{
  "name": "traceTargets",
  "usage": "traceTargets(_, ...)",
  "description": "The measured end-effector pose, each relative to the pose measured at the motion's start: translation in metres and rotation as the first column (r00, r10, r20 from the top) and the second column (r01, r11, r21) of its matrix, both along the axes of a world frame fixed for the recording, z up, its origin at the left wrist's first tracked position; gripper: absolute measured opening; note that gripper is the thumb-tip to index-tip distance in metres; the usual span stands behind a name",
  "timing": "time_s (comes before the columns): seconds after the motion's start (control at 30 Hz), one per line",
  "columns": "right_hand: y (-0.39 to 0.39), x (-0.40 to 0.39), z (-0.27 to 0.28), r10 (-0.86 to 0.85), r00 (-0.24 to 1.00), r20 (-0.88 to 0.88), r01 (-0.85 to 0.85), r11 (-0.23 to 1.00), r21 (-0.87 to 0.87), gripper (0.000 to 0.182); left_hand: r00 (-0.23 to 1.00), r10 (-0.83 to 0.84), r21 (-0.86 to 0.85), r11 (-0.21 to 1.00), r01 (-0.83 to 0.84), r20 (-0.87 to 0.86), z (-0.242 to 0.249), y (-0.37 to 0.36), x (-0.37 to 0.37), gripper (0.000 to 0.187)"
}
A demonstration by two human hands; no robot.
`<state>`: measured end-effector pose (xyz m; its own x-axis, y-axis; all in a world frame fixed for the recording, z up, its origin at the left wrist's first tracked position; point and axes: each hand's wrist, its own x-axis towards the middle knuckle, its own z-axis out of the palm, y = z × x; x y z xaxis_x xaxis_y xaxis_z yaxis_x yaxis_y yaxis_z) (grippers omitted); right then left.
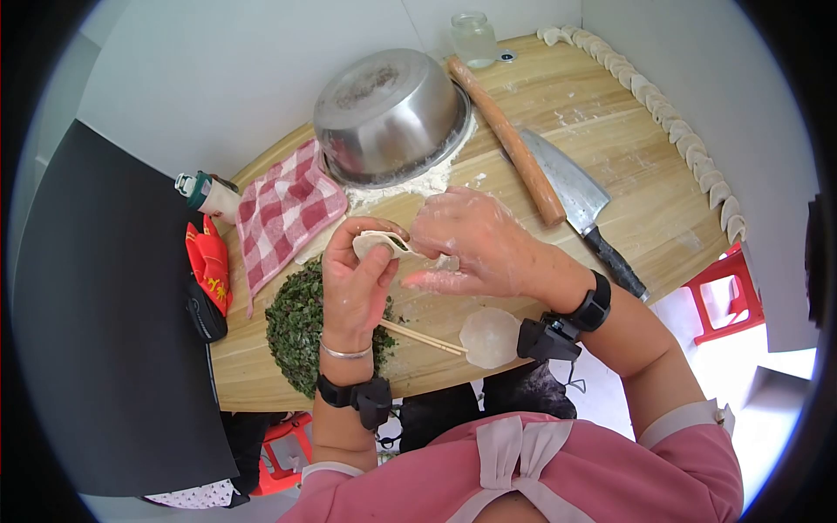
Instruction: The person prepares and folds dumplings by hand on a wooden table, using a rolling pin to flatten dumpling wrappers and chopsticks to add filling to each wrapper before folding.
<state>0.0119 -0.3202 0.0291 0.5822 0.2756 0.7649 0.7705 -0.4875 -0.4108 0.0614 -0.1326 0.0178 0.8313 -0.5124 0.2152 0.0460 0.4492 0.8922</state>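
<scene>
My left hand (353, 292) is closed around a half-folded dumpling (375, 243), gripped between thumb and fingers. A dark green filling shows at its gap on the right side. My right hand (471, 244), dusted with flour, is at the dumpling's right edge. Its fingers are curled and its thumb points left, apart from them. Below the hands, a flat round dumpling wrapper (490, 338) lies near the table's front edge. A pair of chopsticks (423, 336) reaches from the heap of chopped green filling (296, 327) to the wrapper. My left forearm partly hides the heap.
An upturned metal basin (388, 113) rests on floury wood (610, 131). A rolling pin (510, 144) lies across a cleaver (567, 183). Folded dumplings (671, 122) line the right edge. A checked cloth (288, 205), bottle (209, 196), red item (207, 261) and glass jar (473, 42) stand around.
</scene>
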Motion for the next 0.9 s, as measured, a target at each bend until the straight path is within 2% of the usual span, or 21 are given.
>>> traceTargets(0.07, -0.001, -0.002, 0.002, -0.025, 0.995, -0.096, 0.022, 0.999, -0.033, 0.031, 0.999, -0.029, 0.002, 1.0, 0.029, 0.023, 0.0, 0.0, 0.0, 0.019)
traceTargets(0.27, 0.002, -0.003, 0.001, -0.057, 0.985, -0.16, 0.054, 0.998, -0.024, 0.029, 0.999, 0.019, 0.129, 0.991, -0.024, 0.04, -0.003, 0.001, -0.001, 0.019)
traceTargets(0.37, 0.003, 0.001, -0.005, -0.068, 0.994, -0.083, 0.065, 0.997, -0.029, 0.022, 0.999, 0.024, 0.134, 0.991, -0.027, 0.022, -0.002, 0.0, -0.003, 0.021)
traceTargets(0.5, 0.007, 0.002, -0.008, -0.064, 0.996, -0.069, 0.065, 0.998, 0.02, 0.016, 0.999, 0.029, 0.114, 0.993, -0.031, 0.015, -0.003, 0.0, -0.003, 0.022)
traceTargets(0.6, 0.006, 0.003, -0.005, 0.007, 0.998, -0.056, -0.002, 0.997, 0.079, 0.014, 0.999, 0.037, 0.11, 0.993, -0.038, 0.016, 0.0, -0.002, -0.005, 0.023)
traceTargets(0.7, 0.003, 0.001, -0.003, 0.022, 0.999, -0.028, -0.02, 0.998, 0.058, 0.02, 0.999, 0.027, 0.108, 0.994, -0.031, 0.037, 0.0, -0.002, -0.005, 0.023)
traceTargets(0.77, 0.0, -0.005, 0.004, 0.007, 0.985, -0.175, -0.01, 1.0, -0.014, 0.028, 0.998, 0.015, 0.113, 0.993, -0.021, 0.056, 0.0, -0.001, -0.005, 0.023)
traceTargets(0.9, 0.001, -0.006, 0.005, -0.015, 0.978, -0.207, 0.014, 1.0, -0.006, 0.033, 0.995, -0.004, 0.143, 0.99, -0.01, 0.098, -0.004, -0.002, -0.003, 0.023)
